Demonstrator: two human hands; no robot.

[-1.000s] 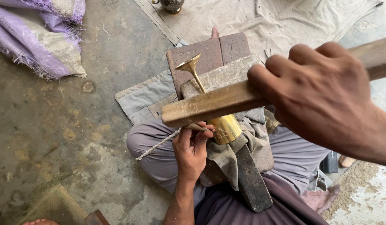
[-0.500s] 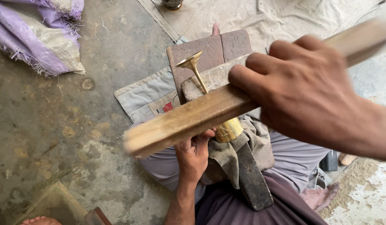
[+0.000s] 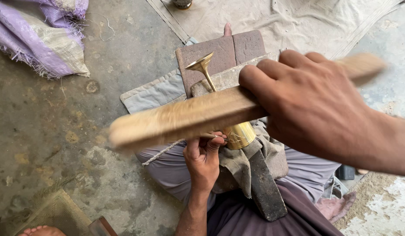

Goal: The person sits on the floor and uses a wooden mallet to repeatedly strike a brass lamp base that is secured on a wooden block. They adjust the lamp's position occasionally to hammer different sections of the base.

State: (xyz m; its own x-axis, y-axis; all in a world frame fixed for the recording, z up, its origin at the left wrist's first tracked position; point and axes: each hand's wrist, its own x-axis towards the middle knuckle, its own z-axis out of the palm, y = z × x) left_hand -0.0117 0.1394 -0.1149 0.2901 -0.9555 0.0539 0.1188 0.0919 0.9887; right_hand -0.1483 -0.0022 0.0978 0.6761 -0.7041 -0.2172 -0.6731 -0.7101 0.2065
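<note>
My right hand point(image 3: 316, 105) grips a long flat wooden bat point(image 3: 180, 118) that lies across the middle of the view, blurred with motion. Under the bat a brass goblet point(image 3: 240, 134) rests on its side, its round foot pointing up toward the far side. My left hand point(image 3: 204, 161) holds the goblet's cup from below, fingertips on its rim. The cup sits over the top of a dark metal bar point(image 3: 265, 188) that is wrapped in grey cloth point(image 3: 237, 164) and lies across my lap.
A reddish brick point(image 3: 220, 50) and a folded grey cloth point(image 3: 154, 94) lie on the concrete floor beyond the goblet. A purple woven sack point(image 3: 45, 39) is at the top left, a pale sheet point(image 3: 276, 22) at the top. Toes point(image 3: 36, 230) show at the bottom left.
The wooden bat has swung lower and further left, its far end now well past the goblet. My left hand and the goblet have stayed in place.
</note>
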